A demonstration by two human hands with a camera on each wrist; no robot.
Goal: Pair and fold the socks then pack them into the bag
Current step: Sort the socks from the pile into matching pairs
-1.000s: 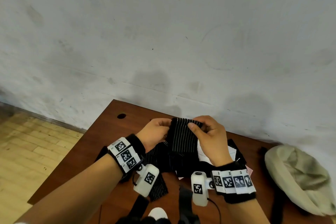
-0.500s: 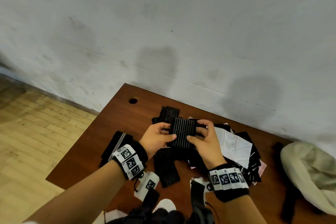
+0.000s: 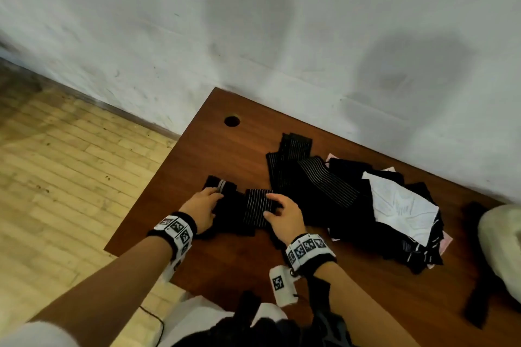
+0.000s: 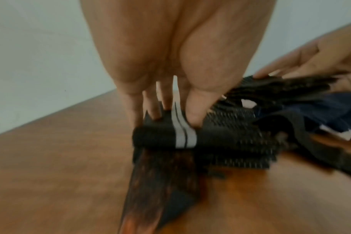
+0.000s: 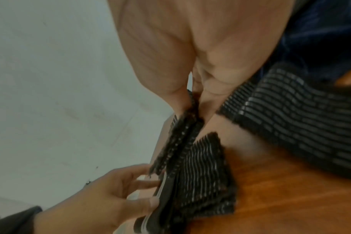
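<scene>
- Right hand [image 3: 284, 213] pinches the folded pinstriped sock pair [image 3: 258, 207]: thumb on the near edge, fingers [image 5: 178, 101] curled over the far edge. The pair sits low over the desk [image 3: 214, 146], at its left front; the right wrist view shows its layers fanning apart below the pinch.
- Left hand [image 3: 201, 205] rests on a folded black pair with a grey band [image 3: 221, 186], just beside the pinstriped one. Fingers [image 4: 150, 104] lie fairly straight and close together, and the thumb presses down next to the band.
- Loose sock pile [image 3: 352, 194] lies to the right, touching the folded pairs' dark edge. The bag [image 3: 501, 239] is at the far right, only partly in frame.
- Risk, judged: the pinstriped fold could spring open on release, since only one end is pinched and the layers already splay.
- Risk: the two folded pairs touch, so lifting one might drag or unroll the other.
- Risk: dark socks on dark socks. A folded pair set near the pile could get mixed back in, or a mismatched pair go unnoticed.
- Risk: the banded pair lies near the desk's left edge; a sideways push could send it to the floor [image 3: 70, 166].
- Writing: no brand or label is readable on the socks. The wristbands [image 3: 176, 229] carry black-and-white square marker codes, no text. The white sheet [image 3: 400, 203] in the pile shows faint lines, illegible.
</scene>
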